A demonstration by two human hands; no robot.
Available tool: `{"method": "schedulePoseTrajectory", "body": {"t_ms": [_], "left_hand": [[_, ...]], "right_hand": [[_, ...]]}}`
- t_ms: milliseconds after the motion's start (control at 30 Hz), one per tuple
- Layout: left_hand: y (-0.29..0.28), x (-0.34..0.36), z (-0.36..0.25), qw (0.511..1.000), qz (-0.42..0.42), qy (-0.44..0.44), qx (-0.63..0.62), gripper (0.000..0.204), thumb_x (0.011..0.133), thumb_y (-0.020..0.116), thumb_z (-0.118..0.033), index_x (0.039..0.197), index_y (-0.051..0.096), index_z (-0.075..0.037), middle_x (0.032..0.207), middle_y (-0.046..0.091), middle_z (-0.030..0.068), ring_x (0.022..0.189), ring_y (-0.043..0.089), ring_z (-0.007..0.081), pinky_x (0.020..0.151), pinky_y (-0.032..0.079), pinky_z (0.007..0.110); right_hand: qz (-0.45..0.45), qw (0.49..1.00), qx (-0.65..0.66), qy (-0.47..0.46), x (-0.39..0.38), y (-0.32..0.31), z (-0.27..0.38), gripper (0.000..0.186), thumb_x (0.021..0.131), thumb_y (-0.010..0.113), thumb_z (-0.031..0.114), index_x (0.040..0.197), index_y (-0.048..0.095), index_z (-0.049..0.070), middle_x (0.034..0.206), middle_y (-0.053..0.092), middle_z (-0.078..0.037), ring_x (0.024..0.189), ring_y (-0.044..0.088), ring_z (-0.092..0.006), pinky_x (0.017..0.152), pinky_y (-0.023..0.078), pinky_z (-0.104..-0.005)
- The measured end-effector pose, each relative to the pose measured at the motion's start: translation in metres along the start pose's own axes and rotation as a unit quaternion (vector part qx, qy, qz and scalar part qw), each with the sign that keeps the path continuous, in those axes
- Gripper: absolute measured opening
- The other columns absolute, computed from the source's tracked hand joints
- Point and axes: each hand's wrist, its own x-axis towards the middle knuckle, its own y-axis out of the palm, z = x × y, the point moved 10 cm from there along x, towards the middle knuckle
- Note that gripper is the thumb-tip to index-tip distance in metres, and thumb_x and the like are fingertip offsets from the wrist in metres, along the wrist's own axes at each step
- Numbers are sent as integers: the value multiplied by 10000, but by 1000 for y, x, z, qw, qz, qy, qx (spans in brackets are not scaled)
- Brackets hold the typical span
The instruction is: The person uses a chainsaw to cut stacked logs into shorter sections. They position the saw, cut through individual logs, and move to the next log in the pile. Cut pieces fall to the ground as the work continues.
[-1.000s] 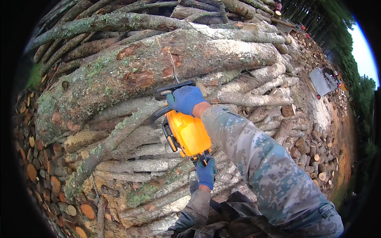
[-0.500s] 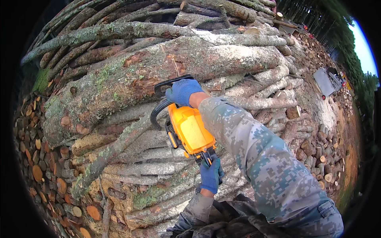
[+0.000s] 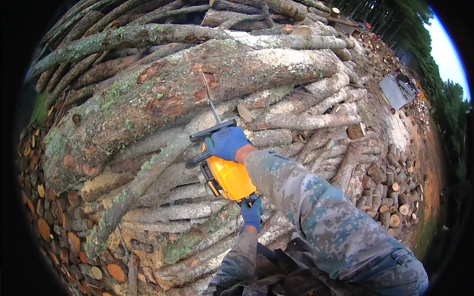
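Note:
A yellow-orange chainsaw (image 3: 231,178) is held between my two hands, its body tilted over the woodpile. My right hand (image 3: 227,143), in a blue knitted glove, is closed round the front handle, just behind the black hand guard (image 3: 213,130). Lower down, my left hand (image 3: 252,215), gloved too, grips the rear handle. Seen nearly edge-on, the thin guide bar (image 3: 215,112) points up to the thick, bark-covered log (image 3: 163,101). A narrow pale line, perhaps a cut, runs up the log from the bar. I cannot tell whether the bar's tip is inside it.
Long logs lie piled beyond and beneath the thick log, with a lichen-covered branch (image 3: 131,197) slanting across them. Sawn rounds (image 3: 43,228) lie at the left, and more cut pieces (image 3: 395,207) at the right. A grey flat-topped machine (image 3: 394,92) stands far right, near trees.
The chainsaw has come back toward me, away from the thick log. Its guide bar shows now between hand guard and log. Both hands have kept their grip.

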Motion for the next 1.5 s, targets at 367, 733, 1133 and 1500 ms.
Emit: {"method": "schedulePoseTrajectory", "body": {"t_ms": [367, 733, 1133, 1500], "left_hand": [[45, -65, -66, 999, 35, -17, 0, 108, 977, 682, -95, 992, 575, -98, 690, 566, -12, 504, 543, 107, 446, 463, 281], [94, -139, -176, 993, 103, 1, -61, 86, 1029, 628, -145, 1077, 589, -87, 650, 540, -1, 485, 525, 110, 430, 468, 279], [49, -87, -99, 998, 54, 12, -29, 49, 1012, 615, -125, 976, 590, -103, 640, 522, -7, 471, 527, 136, 419, 461, 313], [15, -25, -32, 999, 32, -23, 21, 109, 961, 690, -59, 972, 584, -82, 643, 562, 9, 479, 532, 130, 442, 449, 312]], "right_hand": [[18, 1000, 7, 18, 28, -41, -6, 557, 961, 462, 465, 1010, 798, 23, 1023, 771, -211, 991, 745, -377, 929, 568, -472], [40, 999, 5, 24, 67, -114, 13, 585, 937, 498, 493, 1170, 772, 32, 1213, 738, -218, 1126, 717, -377, 1009, 544, -446], [-7, 1000, 9, -5, 35, -63, 16, 573, 976, 448, 466, 941, 799, 15, 940, 761, -227, 919, 746, -388, 881, 576, -480], [27, 999, 11, 16, 9, -15, 5, 561, 976, 462, 463, 1010, 800, 16, 1001, 773, -208, 954, 752, -365, 907, 575, -463]]}}
